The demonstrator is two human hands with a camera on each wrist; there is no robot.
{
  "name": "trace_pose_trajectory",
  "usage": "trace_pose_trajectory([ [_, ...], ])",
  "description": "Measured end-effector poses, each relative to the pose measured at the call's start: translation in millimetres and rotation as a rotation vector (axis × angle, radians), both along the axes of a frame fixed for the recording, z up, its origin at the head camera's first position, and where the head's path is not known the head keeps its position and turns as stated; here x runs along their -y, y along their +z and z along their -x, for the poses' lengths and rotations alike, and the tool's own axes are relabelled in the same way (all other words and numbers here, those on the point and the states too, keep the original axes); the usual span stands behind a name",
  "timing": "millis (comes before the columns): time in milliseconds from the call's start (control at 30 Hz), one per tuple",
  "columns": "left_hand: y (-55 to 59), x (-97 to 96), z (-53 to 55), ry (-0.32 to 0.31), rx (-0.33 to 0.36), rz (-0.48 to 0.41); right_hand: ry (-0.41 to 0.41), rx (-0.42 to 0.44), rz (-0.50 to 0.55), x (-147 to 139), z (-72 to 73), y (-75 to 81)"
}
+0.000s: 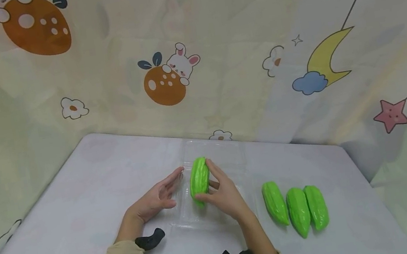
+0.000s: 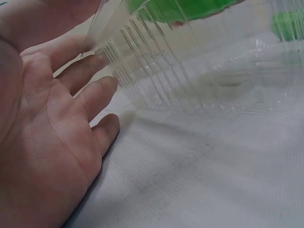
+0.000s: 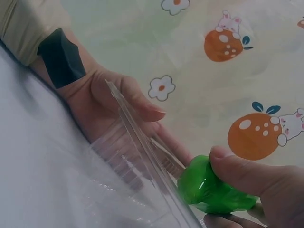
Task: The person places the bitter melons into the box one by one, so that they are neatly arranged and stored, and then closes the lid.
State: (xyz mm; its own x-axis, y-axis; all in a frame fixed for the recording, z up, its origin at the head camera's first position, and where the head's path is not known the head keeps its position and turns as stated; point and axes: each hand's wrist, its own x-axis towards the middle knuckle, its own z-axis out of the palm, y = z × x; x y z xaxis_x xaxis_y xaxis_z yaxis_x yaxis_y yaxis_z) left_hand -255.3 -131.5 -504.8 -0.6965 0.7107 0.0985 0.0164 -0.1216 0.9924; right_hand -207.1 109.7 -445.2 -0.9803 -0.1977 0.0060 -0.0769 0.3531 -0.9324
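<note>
A glossy green bitter melon (image 1: 199, 177) with lengthwise ridges is pinched between the thumb and fingers of my right hand (image 1: 228, 196), above the clear plastic container (image 1: 187, 226). In the right wrist view, the end of that bitter melon (image 3: 202, 185) is beside the container's upper edge. My left hand (image 1: 154, 202) is at the container's left side, palm inward, its fingers extended and holding nothing. Seen from the left wrist, the fingertips reach the ribbed clear wall (image 2: 156, 61); whether all of them touch it, I cannot tell.
Several more bitter melons lie side by side to the right of the container, the nearest to it being this one (image 1: 275, 203). The container's clear lid (image 1: 215, 149) lies folded back toward the table's far edge. A patterned cloth (image 1: 110, 70) hangs behind the white table (image 1: 90, 193).
</note>
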Motion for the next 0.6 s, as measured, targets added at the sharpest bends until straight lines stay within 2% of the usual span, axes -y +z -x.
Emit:
trace_pose_trajectory([
  [600, 0.1, -0.3, 0.2, -0.007, -0.004, -0.003, 0.021, 0.061, -0.079, 1, 0.1, -10.9],
])
